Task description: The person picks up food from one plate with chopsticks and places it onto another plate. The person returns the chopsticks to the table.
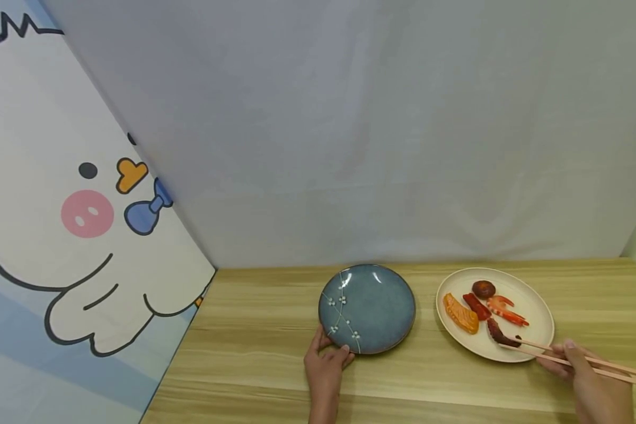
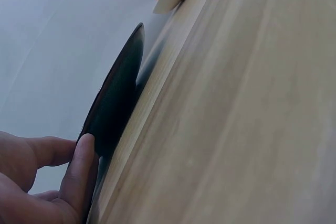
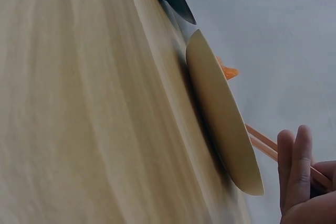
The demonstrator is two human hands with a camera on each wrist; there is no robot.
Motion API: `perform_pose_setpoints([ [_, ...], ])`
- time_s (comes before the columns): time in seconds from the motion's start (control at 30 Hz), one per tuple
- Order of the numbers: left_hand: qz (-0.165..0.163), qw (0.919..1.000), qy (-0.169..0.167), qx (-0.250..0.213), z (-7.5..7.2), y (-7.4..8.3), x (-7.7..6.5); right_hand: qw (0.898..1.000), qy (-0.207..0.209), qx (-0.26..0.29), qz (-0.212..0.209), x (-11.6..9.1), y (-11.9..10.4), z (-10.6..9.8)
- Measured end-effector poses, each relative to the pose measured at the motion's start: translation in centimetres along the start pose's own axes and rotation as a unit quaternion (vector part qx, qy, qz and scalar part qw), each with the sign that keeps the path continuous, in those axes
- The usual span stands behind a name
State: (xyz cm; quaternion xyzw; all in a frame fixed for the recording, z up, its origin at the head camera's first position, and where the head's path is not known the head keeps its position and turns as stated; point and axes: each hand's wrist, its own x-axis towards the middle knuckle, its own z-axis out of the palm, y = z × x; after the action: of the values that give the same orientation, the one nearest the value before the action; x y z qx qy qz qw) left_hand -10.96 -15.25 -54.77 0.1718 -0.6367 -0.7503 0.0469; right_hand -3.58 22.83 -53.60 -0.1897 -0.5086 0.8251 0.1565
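My left hand [image 1: 325, 365] holds the near-left rim of a blue plate [image 1: 376, 312] with a white blossom pattern; in the left wrist view, fingers [image 2: 81, 166] lie against its edge. At the right, my right hand [image 1: 588, 377] grips a pair of light wooden chopsticks [image 1: 609, 369]. Their tips meet a dark, tentacle-like food piece [image 1: 498, 334] at the near side of a cream plate [image 1: 535, 312]. On that plate also lie an orange salmon-like slice [image 1: 461, 314], a red strip [image 1: 476, 306], a red-and-white shrimp-like piece [image 1: 506, 310] and a round brown piece [image 1: 483, 288]. The right wrist view hides most food behind the rim.
Both plates stand side by side on a wood-grain table [image 1: 244, 353], near its back edge. A pale grey cloth [image 1: 350, 147] hangs behind it. To the left is a panel [image 1: 32, 147] with a white cartoon character.
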Motion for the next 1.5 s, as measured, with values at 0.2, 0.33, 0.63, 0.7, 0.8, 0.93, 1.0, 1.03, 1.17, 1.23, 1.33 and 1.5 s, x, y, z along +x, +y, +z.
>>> perform_pose_setpoints([
  [0.2, 0.002, 1.0, -0.001, -0.005, -0.03, 0.02, -0.08, 1.0, 0.021, -0.012, 0.005, 0.08, 0.08, 0.03],
  [0.33, 0.001, 1.0, -0.001, -0.004, -0.03, 0.08, -0.13, 1.0, 0.006, -0.003, -0.003, 0.07, 0.25, -0.17],
  [0.63, -0.002, 1.0, 0.001, 0.0, -0.03, 0.18, -0.17, 1.0, 0.014, -0.014, 0.018, 0.0, -0.07, 0.14],
  [0.7, -0.001, 1.0, 0.001, -0.001, -0.02, 0.18, -0.17, 0.999, 0.016, -0.021, 0.025, 0.06, -0.13, 0.17],
  [0.8, 0.0, 1.0, 0.001, 0.0, -0.02, 0.12, -0.13, 0.999, 0.016, -0.025, 0.025, 0.13, -0.01, -0.03],
  [0.93, 0.001, 1.0, 0.001, 0.004, -0.04, 0.03, -0.06, 1.0, 0.013, -0.019, 0.018, 0.35, 0.38, -0.53],
  [1.0, 0.001, 1.0, 0.001, 0.005, -0.05, 0.01, -0.05, 0.999, 0.018, -0.019, 0.023, 0.47, 0.41, -0.55],
  [1.03, 0.0, 1.0, 0.0, 0.005, -0.05, 0.0, -0.03, 0.999, 0.022, -0.019, 0.025, 0.52, 0.42, -0.52],
  [1.17, -0.003, 1.0, -0.001, 0.004, -0.07, 0.01, -0.02, 0.999, 0.035, -0.009, 0.027, 0.49, 0.34, -0.25],
  [1.23, -0.004, 1.0, -0.001, 0.005, -0.05, 0.05, -0.03, 0.999, 0.037, -0.01, 0.025, 0.47, 0.32, -0.21],
  [1.33, -0.004, 1.0, -0.002, 0.004, -0.04, 0.07, -0.06, 0.998, 0.047, -0.015, 0.03, 0.47, 0.22, -0.04],
  [1.5, -0.004, 1.0, -0.001, 0.002, 0.01, 0.08, -0.02, 0.997, 0.059, -0.027, 0.034, 0.5, 0.1, 0.16],
])
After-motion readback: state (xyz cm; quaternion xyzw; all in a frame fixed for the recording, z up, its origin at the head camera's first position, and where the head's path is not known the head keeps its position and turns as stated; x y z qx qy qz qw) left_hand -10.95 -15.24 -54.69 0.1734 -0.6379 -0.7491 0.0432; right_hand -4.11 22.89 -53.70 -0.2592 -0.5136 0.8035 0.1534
